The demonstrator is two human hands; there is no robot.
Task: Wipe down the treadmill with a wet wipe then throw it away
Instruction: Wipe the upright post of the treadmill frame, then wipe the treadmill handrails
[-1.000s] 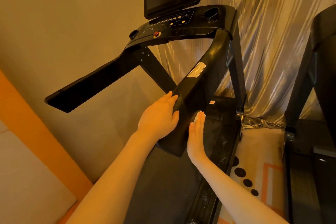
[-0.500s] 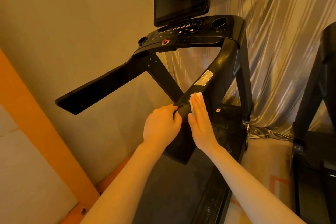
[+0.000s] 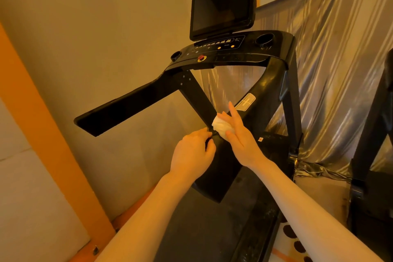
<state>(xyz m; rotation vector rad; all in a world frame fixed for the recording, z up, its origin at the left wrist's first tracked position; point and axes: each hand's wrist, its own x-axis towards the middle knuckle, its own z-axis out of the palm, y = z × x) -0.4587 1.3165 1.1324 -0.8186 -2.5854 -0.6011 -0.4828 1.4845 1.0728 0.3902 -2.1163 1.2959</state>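
The black treadmill (image 3: 223, 55) stands ahead of me, its dark screen (image 3: 223, 4) above the console. My left hand (image 3: 191, 153) grips the near part of the right handrail (image 3: 261, 91), fingers curled round its left edge. Just above it, my right hand (image 3: 242, 140) presses a bunched white wet wipe (image 3: 221, 126) against the same rail, fingers straight and pointing up, thumb below the wipe. Part of the wipe is hidden under the palm.
The left handrail (image 3: 127, 108) juts toward the beige wall. The belt (image 3: 212, 229) runs below my arms. A silvery curtain (image 3: 329, 70) hangs behind, and a second black machine (image 3: 374, 134) stands close on the right. An orange stripe (image 3: 42, 134) crosses the left wall.
My right hand has slid the wipe up the right handrail from its lower side. My left hand's fingers have curled from flat to gripping the rail. The view has tilted upward.
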